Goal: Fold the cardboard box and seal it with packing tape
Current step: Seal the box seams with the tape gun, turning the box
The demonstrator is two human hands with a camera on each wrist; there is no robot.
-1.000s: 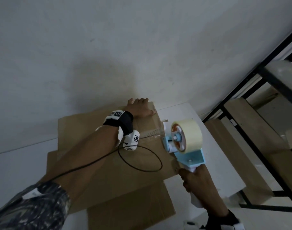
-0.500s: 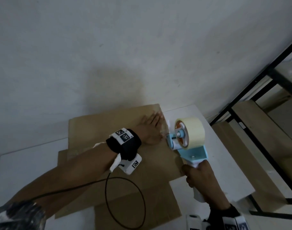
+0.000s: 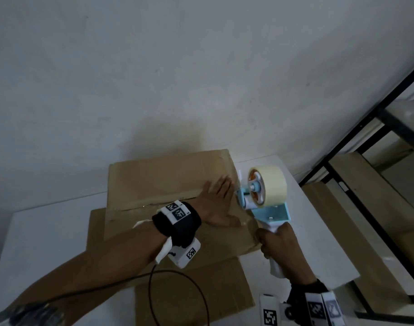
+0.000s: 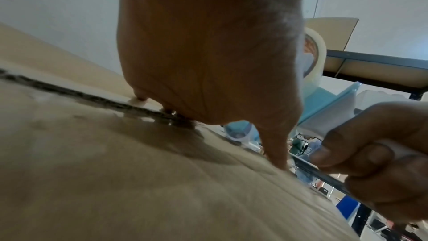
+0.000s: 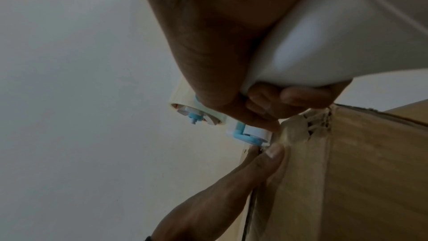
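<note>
My left hand [image 3: 216,203] lies flat, fingers straight, on the cardboard box [image 3: 159,175] at frame centre; my right hand [image 3: 280,249] grips the tape dispenser [image 3: 263,194], seemingly touching the box's right edge.

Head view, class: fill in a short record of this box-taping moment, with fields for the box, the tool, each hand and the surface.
box: cardboard box, flaps folded shut, seam running across its top
tool: tape dispenser, blue frame, white handle, roll of packing tape mounted, at the box's right end
left hand: left hand lies flat on the box top, fingers straight, beside the dispenser
right hand: right hand grips the dispenser handle
surface: white table, with flat cardboard sheets under the box
</note>
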